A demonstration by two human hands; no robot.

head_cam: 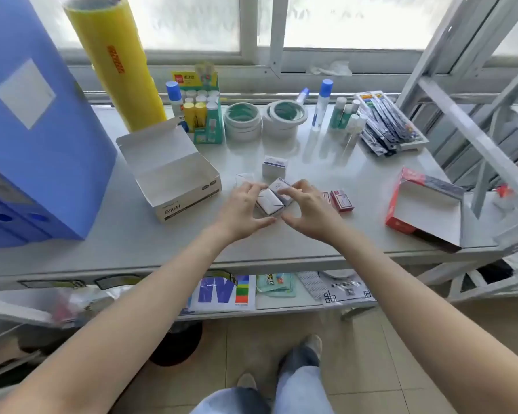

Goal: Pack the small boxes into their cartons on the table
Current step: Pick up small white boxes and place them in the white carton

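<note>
Two small white boxes (270, 202) lie side by side at the middle of the table (281, 234). My left hand (242, 210) curls around them from the left, and my right hand (306, 207) from the right, fingertips touching their tops. Another small white box with a blue band (274, 167) stands just behind them. Two small red boxes (340, 199) lie to the right of my right hand. An open white carton (174, 174) sits to the left, its inside bare. An open red carton (425, 209) lies at the right.
A blue file box (33, 121) and a yellow film roll (114, 61) stand at the left. Tape rolls (265, 119), glue sticks (202, 110), glue bottles (322, 103) and packed pens (386, 124) line the back. A metal rack (473, 135) rises at the right.
</note>
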